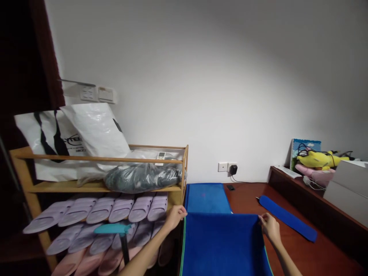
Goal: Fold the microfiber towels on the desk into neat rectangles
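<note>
A blue fabric piece with green edging (222, 245) stretches between my two hands. My left hand (175, 216) pinches its far left corner, and my right hand (269, 226) pinches the far right corner. Its near end runs out of the bottom of the view. Just beyond it, a flat blue folded item (205, 197) lies against the wall on the reddish-brown wooden surface (247, 197). To the right of my right hand rests a long, narrow blue strip with rounded ends (287, 217).
At left stands a wooden rack (97, 188) with rows of lilac slippers (94, 210), white bags (94, 130) and a plastic-wrapped bundle (143, 176). A teal-topped handle (113, 229) rises before it. A plugged-in adapter (233, 169) is on the wall. A raised ledge (304, 199) holds a yellow plush toy (316, 160).
</note>
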The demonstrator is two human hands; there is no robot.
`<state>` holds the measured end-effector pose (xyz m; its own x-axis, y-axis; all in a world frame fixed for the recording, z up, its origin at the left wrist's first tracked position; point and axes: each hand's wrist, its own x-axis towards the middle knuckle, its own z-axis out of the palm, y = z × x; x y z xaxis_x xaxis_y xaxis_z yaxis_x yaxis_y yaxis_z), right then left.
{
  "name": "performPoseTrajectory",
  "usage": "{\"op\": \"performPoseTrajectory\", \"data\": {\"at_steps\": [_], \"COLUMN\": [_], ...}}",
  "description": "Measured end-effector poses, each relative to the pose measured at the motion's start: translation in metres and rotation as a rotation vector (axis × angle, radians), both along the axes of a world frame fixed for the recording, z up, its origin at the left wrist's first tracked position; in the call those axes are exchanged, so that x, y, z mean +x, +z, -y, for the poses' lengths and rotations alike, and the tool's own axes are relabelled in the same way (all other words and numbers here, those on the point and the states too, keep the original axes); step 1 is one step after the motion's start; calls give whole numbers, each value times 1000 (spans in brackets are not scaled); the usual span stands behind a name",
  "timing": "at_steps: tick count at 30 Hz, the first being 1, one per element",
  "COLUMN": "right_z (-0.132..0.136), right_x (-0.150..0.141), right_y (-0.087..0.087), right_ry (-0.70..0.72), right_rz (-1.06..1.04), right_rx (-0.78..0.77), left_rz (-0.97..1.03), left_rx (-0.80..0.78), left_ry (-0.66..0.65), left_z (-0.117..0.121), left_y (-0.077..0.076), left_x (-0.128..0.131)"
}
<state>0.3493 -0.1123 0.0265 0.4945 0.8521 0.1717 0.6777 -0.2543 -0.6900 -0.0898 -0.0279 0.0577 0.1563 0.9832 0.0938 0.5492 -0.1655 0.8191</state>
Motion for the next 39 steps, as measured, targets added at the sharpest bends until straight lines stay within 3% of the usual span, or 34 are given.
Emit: {"op": "performPoseTrajectory", "data": {"at_steps": [6,11,18,21,23,26,29,31,34,37,39], "right_z": [-40,-63,-74,-76,-79,-80,-77,-73,-69,-67,-64], "right_x": [3,-1,-15,-50,-91,-155,-180,-164,-108,-53,-37], "right_y": [-28,-43,-53,-60,-68,-81,-92,-97,-105,-105,-98], "right_ry": [10,8,-8,12,93,386,615,549,334,241,235], "right_rz": [6,22,118,190,232,274,381,431,448,441,427], "right_rx": [-24,-52,-79,-55,-18,51,75,25,-111,-248,-320], "left_rz": [-170,-333,-552,-643,-683,-668,-678,-687,-687,-700,-730], "left_rx": [74,122,126,206,319,429,381,353,332,294,277], "left_ry": [146,173,192,165,30,-184,-176,-148,-112,-70,-55], "left_z": [-25,-38,-31,-16,-8,-3,-4,-4,-1,2,5], "left_y": [-31,-51,-66,-69,-73,-83,-94,-101,-105,-99,-89], "left_x": [13,20,30,55,79,107,104,86,59,49,52]}}
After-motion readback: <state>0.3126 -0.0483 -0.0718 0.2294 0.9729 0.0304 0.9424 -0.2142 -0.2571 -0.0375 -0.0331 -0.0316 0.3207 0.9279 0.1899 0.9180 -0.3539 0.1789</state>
